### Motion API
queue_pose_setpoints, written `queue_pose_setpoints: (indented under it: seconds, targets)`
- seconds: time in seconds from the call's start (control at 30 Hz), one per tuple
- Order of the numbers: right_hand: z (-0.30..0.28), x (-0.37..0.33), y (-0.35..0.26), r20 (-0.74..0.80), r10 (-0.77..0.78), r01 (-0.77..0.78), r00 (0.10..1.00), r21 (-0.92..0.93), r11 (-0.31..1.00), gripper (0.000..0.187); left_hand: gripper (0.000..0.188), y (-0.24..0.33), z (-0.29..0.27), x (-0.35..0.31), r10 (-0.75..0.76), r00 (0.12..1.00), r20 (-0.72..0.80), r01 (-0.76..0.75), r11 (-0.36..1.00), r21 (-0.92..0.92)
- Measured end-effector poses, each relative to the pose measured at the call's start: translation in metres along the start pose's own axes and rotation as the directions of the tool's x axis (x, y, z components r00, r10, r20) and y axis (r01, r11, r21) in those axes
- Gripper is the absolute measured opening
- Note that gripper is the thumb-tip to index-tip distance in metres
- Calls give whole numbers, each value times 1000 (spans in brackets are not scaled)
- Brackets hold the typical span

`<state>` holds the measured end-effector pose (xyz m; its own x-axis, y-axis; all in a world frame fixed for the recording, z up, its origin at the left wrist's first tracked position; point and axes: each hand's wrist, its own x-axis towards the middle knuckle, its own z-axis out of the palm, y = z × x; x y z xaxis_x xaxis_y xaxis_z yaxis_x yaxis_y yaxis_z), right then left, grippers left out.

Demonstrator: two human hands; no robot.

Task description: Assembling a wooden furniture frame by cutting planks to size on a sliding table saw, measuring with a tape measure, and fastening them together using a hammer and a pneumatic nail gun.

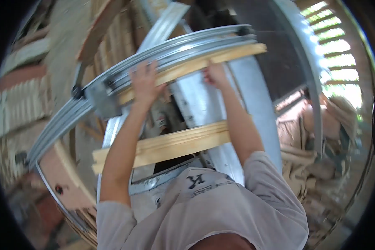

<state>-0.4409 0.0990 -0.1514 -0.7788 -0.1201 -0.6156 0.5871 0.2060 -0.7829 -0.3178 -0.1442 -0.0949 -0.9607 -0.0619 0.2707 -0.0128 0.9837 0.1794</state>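
A pale wooden strip [185, 66] lies along a grooved metal rail [171, 54] that crosses the metal table. My left hand [143, 83] rests with fingers spread over the rail and the strip's left part. At the strip's near edge, right of the middle, my right hand [216, 76] is closed, its fingertips against the wood. What its curled fingers cover is partly hidden. Nearer my body, more wooden strips [179, 143] lie side by side across the table, under my forearms.
A grey metal block [102, 100] sits on the rail's left part. The bare metal tabletop [250, 87] extends to the right. Beyond it are a dark panel [275, 62] and a slatted window [337, 54]. Timber pieces [116, 46] lie at the far left.
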Motion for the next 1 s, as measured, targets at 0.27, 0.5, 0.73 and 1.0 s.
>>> queue_pose_setpoints:
  seconds: [0.27, 0.5, 0.73, 1.0]
  targets:
    - [-2, -15, -28, -47, 26, -24, 999, 61, 998, 53, 94, 8, -8, 7, 33, 998, -53, -32, 999, 20]
    - [0, -15, -26, -16, 32, -31, 999, 49, 998, 54, 94, 11, -10, 1, 18, 998, -67, -16, 999, 32]
    - [-1, -14, -26, 11, 21, -21, 1000, 50, 999, 55, 91, 12, -10, -2, 19, 995, -96, -13, 998, 61]
    - [12, -16, -20, -11, -45, 46, 999, 56, 997, 55, 90, 5, -8, -9, -21, 993, -113, 31, 995, 90]
